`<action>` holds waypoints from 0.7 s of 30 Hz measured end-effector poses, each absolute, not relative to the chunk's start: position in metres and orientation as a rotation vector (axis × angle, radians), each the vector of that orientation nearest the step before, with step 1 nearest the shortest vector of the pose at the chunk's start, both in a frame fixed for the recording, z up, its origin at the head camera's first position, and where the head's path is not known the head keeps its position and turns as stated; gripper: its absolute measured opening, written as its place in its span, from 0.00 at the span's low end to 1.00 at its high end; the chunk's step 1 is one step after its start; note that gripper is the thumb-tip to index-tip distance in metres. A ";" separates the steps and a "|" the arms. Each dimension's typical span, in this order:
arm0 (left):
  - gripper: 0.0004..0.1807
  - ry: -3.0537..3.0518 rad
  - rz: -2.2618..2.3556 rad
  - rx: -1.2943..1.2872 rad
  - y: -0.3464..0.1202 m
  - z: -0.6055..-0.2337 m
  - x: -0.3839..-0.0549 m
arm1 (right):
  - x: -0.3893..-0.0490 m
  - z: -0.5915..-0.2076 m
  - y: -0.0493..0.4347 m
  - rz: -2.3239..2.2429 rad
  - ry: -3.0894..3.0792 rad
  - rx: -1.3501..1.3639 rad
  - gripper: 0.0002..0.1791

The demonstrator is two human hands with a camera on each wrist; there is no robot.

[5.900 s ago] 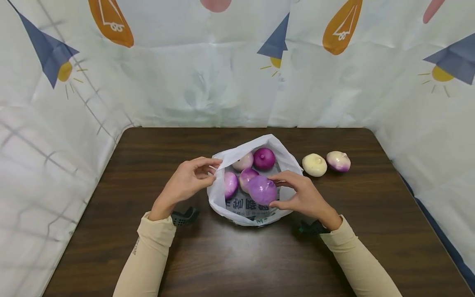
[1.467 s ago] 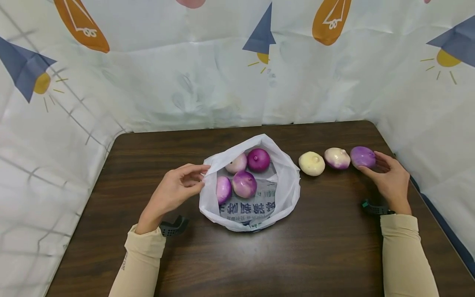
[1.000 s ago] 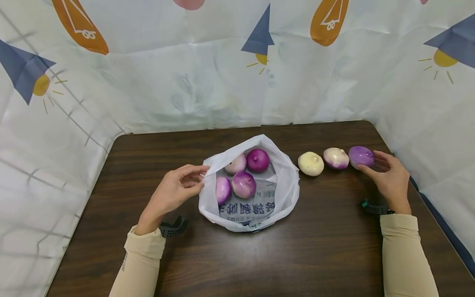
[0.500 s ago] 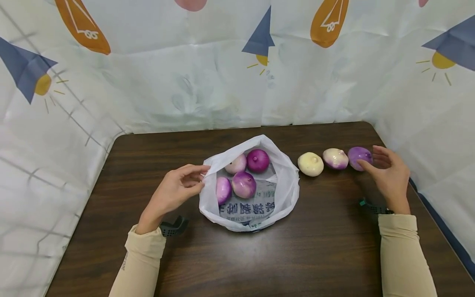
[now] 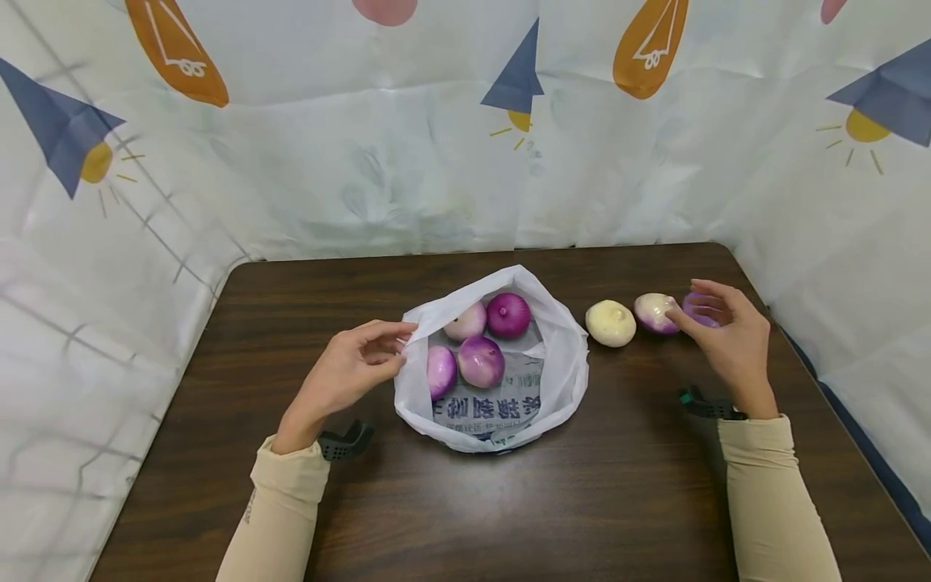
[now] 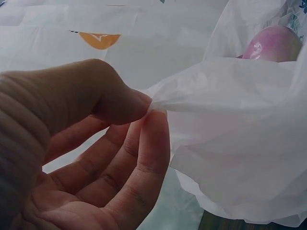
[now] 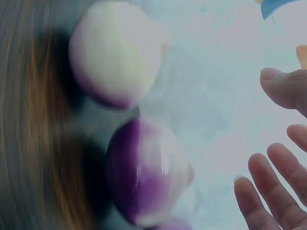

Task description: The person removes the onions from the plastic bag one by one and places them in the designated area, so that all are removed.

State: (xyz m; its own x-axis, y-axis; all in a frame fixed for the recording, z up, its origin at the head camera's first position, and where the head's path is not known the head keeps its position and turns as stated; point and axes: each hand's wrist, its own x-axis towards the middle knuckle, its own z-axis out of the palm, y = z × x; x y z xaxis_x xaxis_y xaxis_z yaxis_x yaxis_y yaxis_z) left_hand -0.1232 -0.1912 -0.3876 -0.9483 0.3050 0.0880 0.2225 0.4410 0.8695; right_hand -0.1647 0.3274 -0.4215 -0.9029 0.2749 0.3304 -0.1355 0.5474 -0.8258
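Note:
My left hand [image 5: 345,376] pinches the left rim of a white plastic bag [image 5: 567,364] between thumb and fingertip; the left wrist view shows the bag [image 6: 230,105] pulled taut there. Several onions lie inside, among them a deep purple onion [image 5: 508,315] and a pinkish one [image 5: 482,361]. On the table to the right, a pale onion [image 5: 611,323], a white-and-purple onion [image 5: 655,312] and a purple onion [image 5: 701,307] stand in a row. My right hand [image 5: 727,335] holds nothing, fingers apart; it partly covers the purple onion in the head view.
The bag stands mid-way across a dark wood-grain table [image 5: 509,517]. Printed lettering [image 5: 487,406] shows inside the bag. A pale patterned curtain [image 5: 436,162] hangs behind the table and down both sides.
My right hand carried the purple onion out of the bag to the right end of the row, let go, and has moved back leftward. My left hand keeps its grip on the rim.

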 end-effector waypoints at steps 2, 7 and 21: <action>0.22 2.595 1.543 0.473 -0.192 -0.387 -0.123 | -0.165 -0.420 0.319 1.298 -2.369 -0.066 0.30; 0.22 2.596 1.533 0.473 -0.193 -0.385 -0.123 | -0.168 -0.415 0.299 1.292 -2.354 0.088 0.31; 0.21 2.600 1.552 0.502 -0.193 -0.385 -0.122 | -0.168 -0.394 0.253 1.344 -2.268 0.382 0.32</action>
